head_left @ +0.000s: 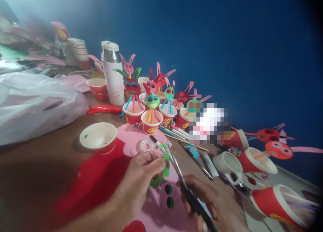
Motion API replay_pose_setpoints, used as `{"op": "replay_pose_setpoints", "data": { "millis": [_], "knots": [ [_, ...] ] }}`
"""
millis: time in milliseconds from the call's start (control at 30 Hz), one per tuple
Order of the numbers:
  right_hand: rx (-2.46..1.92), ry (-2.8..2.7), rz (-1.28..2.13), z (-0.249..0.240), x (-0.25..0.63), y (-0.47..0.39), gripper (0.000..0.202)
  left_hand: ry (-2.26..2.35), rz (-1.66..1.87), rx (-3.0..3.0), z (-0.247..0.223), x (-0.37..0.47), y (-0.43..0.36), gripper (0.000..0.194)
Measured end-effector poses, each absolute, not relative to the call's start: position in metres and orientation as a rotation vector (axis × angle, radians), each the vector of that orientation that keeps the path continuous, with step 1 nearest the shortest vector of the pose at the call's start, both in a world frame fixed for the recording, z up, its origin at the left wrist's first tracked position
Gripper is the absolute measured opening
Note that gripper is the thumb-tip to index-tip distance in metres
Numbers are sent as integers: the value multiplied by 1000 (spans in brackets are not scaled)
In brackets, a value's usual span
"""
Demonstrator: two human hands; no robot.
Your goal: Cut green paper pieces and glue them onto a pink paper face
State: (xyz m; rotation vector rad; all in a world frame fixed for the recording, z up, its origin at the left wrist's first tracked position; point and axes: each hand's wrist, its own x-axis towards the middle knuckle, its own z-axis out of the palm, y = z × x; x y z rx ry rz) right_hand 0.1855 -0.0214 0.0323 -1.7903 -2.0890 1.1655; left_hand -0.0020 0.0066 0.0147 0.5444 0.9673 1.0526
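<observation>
My left hand [148, 168] pinches a small strip of green paper [166, 168] between thumb and fingertips. In my right hand [205, 195] is a pair of scissors [185, 186] with black handles, its blades slightly apart and pointing up beside the green strip. Below them a round pink paper piece [164, 195] carries two dark green-and-black ovals. More green scraps [157, 182] lie under my left hand, partly hidden by it. Pink paper [131, 137] and red paper [88, 178] spread beneath. A white tape roll [146, 145] rests just beyond my left hand.
Red paper cups [152, 122] holding paper-faced figures stand at the back and right. A white paper cup [98, 137], a thermos [113, 77], a red-handled tool [104, 109] and a plastic bag [37, 107] are leftward. Pens [180, 133] and a mug [228, 166] sit to the right.
</observation>
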Motion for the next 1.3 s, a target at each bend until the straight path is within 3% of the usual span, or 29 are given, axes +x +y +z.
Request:
{"op": "replay_pose_setpoints", "data": {
  "millis": [333, 567, 833, 1133, 1300],
  "knots": [
    [-1748, -2014, 1158, 24, 184, -25, 56, 988, 1053, 584, 15, 1, 6, 17],
    [-1750, -1909, 1165, 26, 177, -27, 48, 986, 1051, 587, 9, 2, 5, 17],
    [-1657, -1811, 1268, 9, 189, -28, 59, 1012, 1031, 610, 10, 2, 6, 17],
    [-1565, -1818, 1084, 13, 175, -29, 44, 950, 1032, 537, 10, 3, 7, 16],
    [-1600, -1806, 1063, 14, 174, -30, 46, 920, 1038, 475, 9, 4, 9, 15]
  ]
}}
